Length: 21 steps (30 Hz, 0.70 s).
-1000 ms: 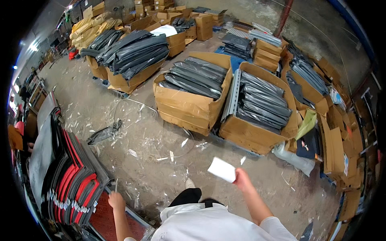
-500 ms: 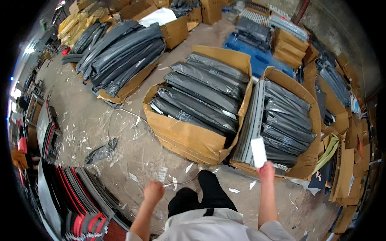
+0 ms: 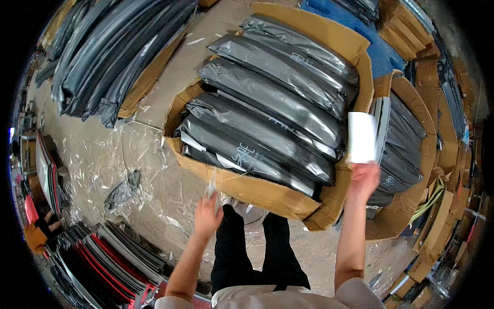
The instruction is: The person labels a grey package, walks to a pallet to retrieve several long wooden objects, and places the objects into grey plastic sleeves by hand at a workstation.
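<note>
Your right hand (image 3: 363, 177) holds a plain white card (image 3: 362, 137), and your trousers (image 3: 257, 252) below are black. The long packages (image 3: 267, 110) ahead are glossy black-grey plastic with small white print, packed in a brown cardboard box (image 3: 257, 190). Far right a pallet (image 3: 386, 49) shows blue; near left, stacked panels (image 3: 103, 257) are black edged in red.

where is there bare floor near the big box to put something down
Bare floor lies between the near box and the long carton of grey bags at upper left. The floor left of the left hand is littered with plastic scraps. The box is packed with bags, and the right hand holds a white card over its crowded edge.
</note>
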Tool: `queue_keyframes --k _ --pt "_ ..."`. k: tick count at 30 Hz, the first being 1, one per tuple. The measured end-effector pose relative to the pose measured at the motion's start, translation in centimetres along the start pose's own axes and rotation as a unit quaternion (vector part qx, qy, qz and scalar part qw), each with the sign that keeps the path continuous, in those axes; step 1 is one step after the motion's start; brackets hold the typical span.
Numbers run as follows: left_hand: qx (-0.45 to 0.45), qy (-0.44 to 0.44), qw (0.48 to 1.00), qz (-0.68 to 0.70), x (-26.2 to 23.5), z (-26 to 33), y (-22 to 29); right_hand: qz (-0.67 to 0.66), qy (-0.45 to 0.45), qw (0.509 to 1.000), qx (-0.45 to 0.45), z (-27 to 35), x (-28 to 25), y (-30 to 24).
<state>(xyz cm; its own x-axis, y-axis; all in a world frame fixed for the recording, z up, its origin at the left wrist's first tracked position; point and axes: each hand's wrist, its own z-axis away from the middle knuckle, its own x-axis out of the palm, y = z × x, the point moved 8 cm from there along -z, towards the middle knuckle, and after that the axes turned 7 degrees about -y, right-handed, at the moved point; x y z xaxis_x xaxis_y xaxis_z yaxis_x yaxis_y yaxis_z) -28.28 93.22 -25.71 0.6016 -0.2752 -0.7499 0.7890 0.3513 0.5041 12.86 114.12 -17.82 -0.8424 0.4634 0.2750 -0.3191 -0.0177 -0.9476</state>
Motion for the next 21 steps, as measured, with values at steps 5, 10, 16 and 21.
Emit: queue_keyframes --k 5,10,16,21 --pt "0.068 0.073 0.995 -0.025 -6.9 -16.5 0.6 0.543 -0.126 0.735 -0.386 0.2 11.0 2.6" --pt "0.162 0.139 0.970 -0.119 -7.5 -28.2 1.7 0.624 -0.555 0.486 -0.259 5.7 13.9 18.5" --pt "0.212 0.169 0.952 -0.139 -5.5 -28.9 -0.9 0.597 -0.440 0.647 -0.176 4.2 17.6 19.8" --pt "0.224 0.132 0.953 -0.155 -4.2 -29.8 -1.2 0.672 -0.472 0.540 -0.187 4.4 20.9 25.5"
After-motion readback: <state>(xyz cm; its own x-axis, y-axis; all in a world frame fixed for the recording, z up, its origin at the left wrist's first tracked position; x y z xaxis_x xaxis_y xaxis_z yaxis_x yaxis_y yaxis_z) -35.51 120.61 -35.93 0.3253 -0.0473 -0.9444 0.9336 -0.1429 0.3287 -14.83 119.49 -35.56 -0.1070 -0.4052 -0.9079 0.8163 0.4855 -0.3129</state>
